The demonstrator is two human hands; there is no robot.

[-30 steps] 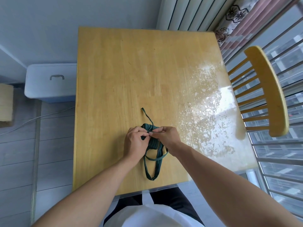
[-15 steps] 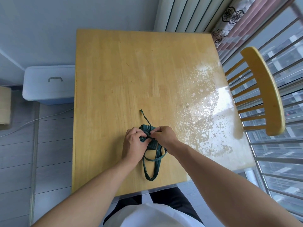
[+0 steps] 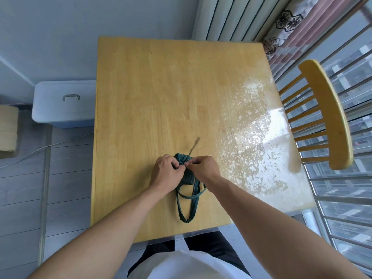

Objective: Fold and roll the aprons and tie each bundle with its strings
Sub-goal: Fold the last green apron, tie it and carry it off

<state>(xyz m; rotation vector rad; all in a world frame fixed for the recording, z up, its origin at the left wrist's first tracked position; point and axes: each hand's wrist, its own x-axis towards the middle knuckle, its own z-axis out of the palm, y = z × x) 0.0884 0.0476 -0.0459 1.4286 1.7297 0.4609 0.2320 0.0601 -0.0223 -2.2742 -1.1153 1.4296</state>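
A dark green striped apron, rolled into a small bundle [image 3: 187, 174], lies on the wooden table [image 3: 161, 93] near its front edge. My left hand [image 3: 166, 173] and my right hand [image 3: 203, 168] meet over the top of the bundle, each pinching a green string where the two cross. One loose string end [image 3: 194, 146] sticks out away from me, blurred. A long strap loop [image 3: 188, 206] trails from the bundle toward me. The bundle's middle is partly hidden by my fingers.
A yellow wooden chair [image 3: 326, 117] stands at the table's right side, beside a barred window. A pale blue lidded bin [image 3: 64, 103] sits on the floor to the left. A radiator and a flowered curtain are behind the table.
The loose string end beyond the bundle has swung from pointing left to pointing right and is blurred. Both hands stay on the bundle, fingers working the strings.
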